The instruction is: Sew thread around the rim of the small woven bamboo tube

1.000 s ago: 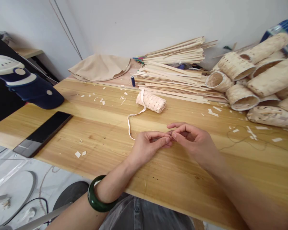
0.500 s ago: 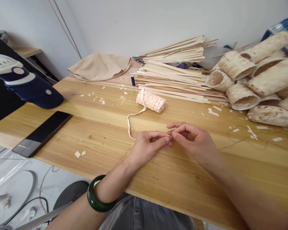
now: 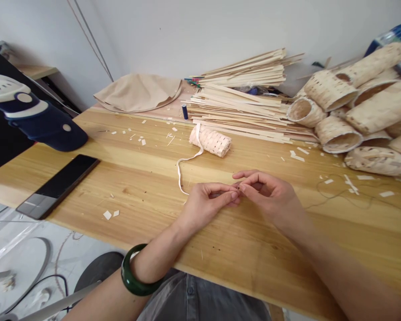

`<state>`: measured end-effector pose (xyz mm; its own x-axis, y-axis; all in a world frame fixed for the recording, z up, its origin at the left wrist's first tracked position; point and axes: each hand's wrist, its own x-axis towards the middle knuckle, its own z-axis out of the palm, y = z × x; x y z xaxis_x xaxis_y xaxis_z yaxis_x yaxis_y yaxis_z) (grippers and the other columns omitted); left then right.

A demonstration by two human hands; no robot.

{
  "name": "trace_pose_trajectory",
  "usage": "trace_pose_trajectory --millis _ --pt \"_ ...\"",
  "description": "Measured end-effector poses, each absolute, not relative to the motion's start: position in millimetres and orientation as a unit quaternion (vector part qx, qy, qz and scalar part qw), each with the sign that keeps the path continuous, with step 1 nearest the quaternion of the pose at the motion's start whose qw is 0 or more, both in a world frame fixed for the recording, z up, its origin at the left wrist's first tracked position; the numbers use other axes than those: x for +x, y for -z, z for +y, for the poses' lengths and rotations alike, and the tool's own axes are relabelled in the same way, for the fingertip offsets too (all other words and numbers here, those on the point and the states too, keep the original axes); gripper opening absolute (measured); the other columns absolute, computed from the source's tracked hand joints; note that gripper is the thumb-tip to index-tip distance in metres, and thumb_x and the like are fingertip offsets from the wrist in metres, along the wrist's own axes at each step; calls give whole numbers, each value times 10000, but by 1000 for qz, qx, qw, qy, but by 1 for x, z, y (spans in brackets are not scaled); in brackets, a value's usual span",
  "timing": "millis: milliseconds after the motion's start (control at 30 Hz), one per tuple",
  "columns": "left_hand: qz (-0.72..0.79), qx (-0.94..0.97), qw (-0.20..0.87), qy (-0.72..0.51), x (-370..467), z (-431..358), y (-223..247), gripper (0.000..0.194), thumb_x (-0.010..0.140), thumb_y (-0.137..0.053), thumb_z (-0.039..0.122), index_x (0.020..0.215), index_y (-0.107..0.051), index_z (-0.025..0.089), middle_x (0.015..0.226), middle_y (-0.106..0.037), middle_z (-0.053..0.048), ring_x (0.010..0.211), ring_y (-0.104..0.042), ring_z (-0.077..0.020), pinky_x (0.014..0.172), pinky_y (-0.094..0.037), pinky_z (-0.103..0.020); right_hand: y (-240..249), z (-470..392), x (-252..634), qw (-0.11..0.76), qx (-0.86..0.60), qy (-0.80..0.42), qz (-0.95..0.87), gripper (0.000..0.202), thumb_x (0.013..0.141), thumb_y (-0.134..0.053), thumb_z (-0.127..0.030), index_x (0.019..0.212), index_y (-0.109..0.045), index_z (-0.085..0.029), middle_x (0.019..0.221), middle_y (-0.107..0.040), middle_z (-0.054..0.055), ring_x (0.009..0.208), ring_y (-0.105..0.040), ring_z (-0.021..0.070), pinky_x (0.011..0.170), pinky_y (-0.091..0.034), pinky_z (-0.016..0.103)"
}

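My left hand (image 3: 209, 203) and my right hand (image 3: 269, 191) meet fingertip to fingertip over the wooden table (image 3: 160, 223). Both are pinched on something tiny between them, too small to make out. A thin dark thread (image 3: 334, 196) lies on the table to the right of my right hand. Beyond my hands rests a small woven cylinder (image 3: 215, 141) on its side, with a white ribbon (image 3: 179, 167) trailing from it toward my left hand. A dark blue thread spool (image 3: 185, 112) stands upright behind it.
Bundles of thin wood strips (image 3: 240, 107) lie along the wall. Woven tubes (image 3: 341, 133) are piled at the right. At the left are a phone (image 3: 60, 185) and a dark blue bottle (image 3: 50, 127). Beige cloth (image 3: 137, 92) sits at the back; small white scraps (image 3: 107, 215) are scattered about.
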<state>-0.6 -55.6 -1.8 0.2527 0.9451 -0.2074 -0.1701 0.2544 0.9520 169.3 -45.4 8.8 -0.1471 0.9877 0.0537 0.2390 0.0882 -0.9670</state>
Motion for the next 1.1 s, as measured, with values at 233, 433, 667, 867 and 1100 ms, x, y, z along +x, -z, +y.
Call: trace_pose_trajectory --millis 233,433,667,867,1100 --pt "438 426 665 -430 0 -55 1 231 723 -814 350 819 -790 141 825 -786 -65 788 -720 -190 812 -578 -329 -12 -45 170 402 -507 -442 -621 163 809 -692 -341 702 -659 -222 1046 -716 75 1089 -655 235 849 -553 329" --pt "433 421 667 -437 0 -55 0 219 725 -812 330 809 -784 131 800 -780 -57 766 -713 -170 789 -576 -302 -11 -45 170 417 -496 -445 -618 177 801 -698 -350 697 -647 -217 1031 -719 80 1046 -670 233 831 -559 340" --pt "436 427 664 -433 0 -56 0 212 722 -815 329 810 -787 138 806 -783 -58 767 -715 -175 798 -575 -311 -11 -45 171 402 -504 -441 -624 161 803 -689 -329 699 -654 -211 1051 -718 85 1081 -657 236 825 -562 332" --pt "438 436 656 -433 1 -55 0 224 722 -813 351 805 -786 145 816 -785 -62 795 -723 -194 807 -577 -327 -11 -45 171 402 -506 -444 -621 166 810 -690 -336 699 -649 -219 1049 -717 77 1078 -660 235 823 -563 331" --pt "436 432 658 -437 0 -56 -1 217 725 -814 332 803 -782 132 806 -781 -61 783 -721 -184 799 -575 -312 -10 -45 170 408 -500 -456 -613 174 796 -706 -335 682 -645 -217 1034 -718 79 1083 -655 240 822 -561 335"
